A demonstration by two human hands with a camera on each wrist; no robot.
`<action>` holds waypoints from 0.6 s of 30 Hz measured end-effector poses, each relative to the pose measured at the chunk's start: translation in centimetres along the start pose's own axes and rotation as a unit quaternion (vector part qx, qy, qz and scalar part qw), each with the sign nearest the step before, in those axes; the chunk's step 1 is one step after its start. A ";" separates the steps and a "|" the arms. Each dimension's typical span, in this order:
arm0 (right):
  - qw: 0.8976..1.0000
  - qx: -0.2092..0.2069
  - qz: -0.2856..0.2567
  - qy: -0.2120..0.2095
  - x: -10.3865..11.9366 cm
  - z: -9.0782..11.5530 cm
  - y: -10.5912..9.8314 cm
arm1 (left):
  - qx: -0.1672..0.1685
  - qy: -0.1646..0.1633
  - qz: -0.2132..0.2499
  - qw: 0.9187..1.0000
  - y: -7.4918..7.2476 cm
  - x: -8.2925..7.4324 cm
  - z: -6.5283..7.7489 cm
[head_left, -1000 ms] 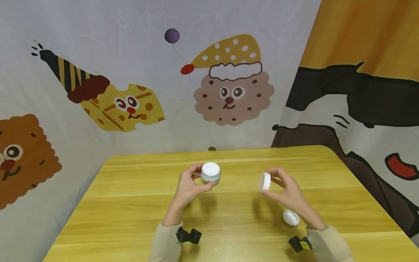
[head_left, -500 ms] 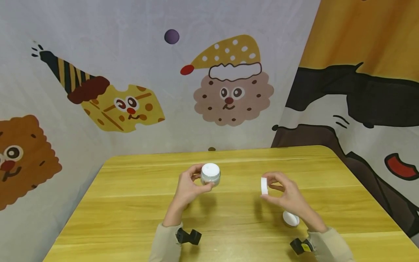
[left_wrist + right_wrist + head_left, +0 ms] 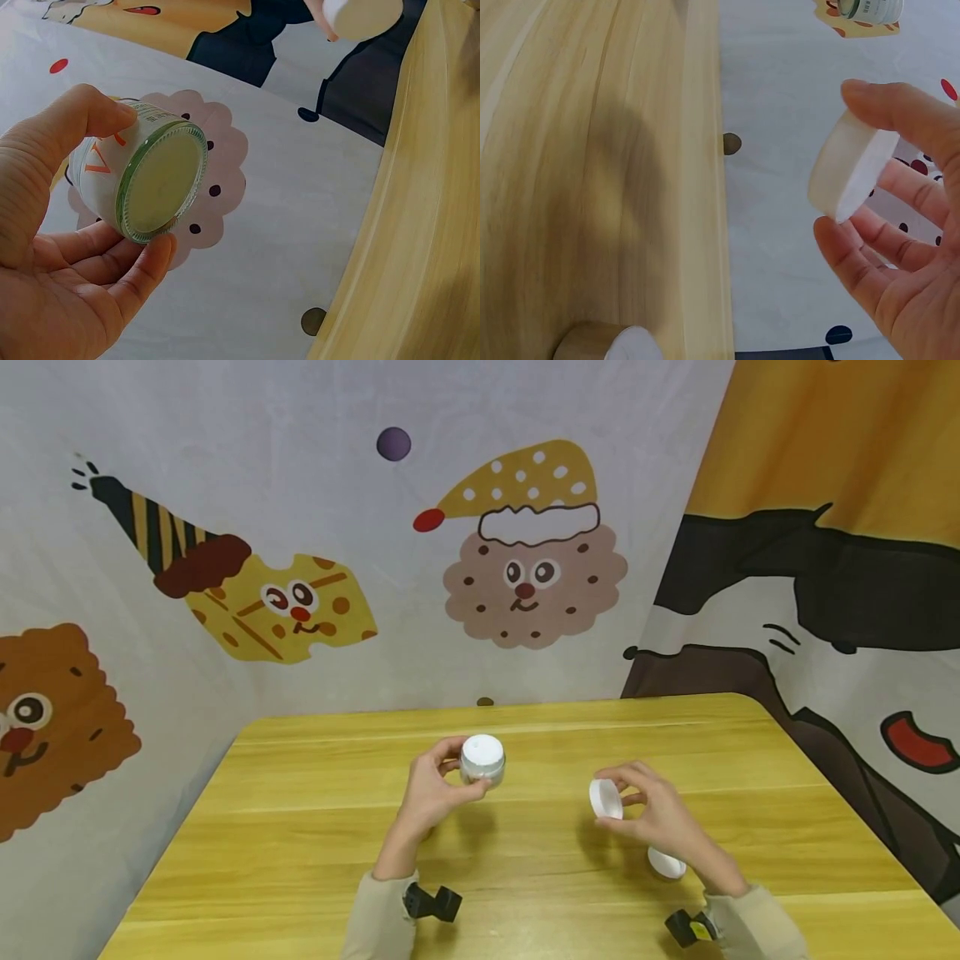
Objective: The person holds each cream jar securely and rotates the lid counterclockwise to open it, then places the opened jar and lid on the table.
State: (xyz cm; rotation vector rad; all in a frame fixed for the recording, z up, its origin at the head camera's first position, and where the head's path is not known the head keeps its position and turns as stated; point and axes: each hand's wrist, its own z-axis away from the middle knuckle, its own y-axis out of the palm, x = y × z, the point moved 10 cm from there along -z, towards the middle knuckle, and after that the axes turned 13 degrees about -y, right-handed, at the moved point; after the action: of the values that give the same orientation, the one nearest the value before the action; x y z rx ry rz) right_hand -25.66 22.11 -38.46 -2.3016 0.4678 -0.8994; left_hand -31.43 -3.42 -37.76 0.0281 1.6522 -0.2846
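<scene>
My left hand (image 3: 437, 787) grips a small clear glass jar (image 3: 483, 762) above the table, its white top facing up. In the left wrist view, orange print shows on the side of the jar (image 3: 154, 176), with the thumb on one side and fingers on the other. Off to the right, my right hand (image 3: 660, 810) pinches a round white lid (image 3: 606, 799) by its edge between thumb and fingertips, tilted on its side and apart from the jar. A second white lid-like disc (image 3: 667, 862) lies on the table below the right hand, partly hidden by it.
The wood-grain table (image 3: 300, 827) ends at a cartoon-printed cloth (image 3: 420, 635) that rises behind it. Dark wrist cameras sit on both sleeves, the left camera (image 3: 432, 902) and the right camera (image 3: 690, 927) low over the table.
The right hand has turned the white lid, from one face through edge-on to a tilted hollow side, and lowered slightly. The left hand and jar have stayed nearly still.
</scene>
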 end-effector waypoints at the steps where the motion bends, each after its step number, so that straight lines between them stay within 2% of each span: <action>1: 1.000 0.004 0.004 0.001 -0.1 0.0 0.1 | 0.000 0.000 0.000 1.000 0.0 0.0 0.0; 13: 0.997 0.068 0.029 0.034 -1.1 1.0 1.7 | 0.000 0.001 -0.001 1.000 0.0 0.2 0.0; 18: 0.993 0.102 0.024 0.046 -1.6 1.5 2.5 | 0.002 -0.002 0.002 1.000 0.0 0.3 0.0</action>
State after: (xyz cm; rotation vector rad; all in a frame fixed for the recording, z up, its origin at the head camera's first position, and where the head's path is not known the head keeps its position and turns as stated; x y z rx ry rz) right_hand -25.99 21.69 -41.71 -2.0637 0.4463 -0.9854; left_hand -31.51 -3.48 -38.01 0.0340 1.6480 -0.2840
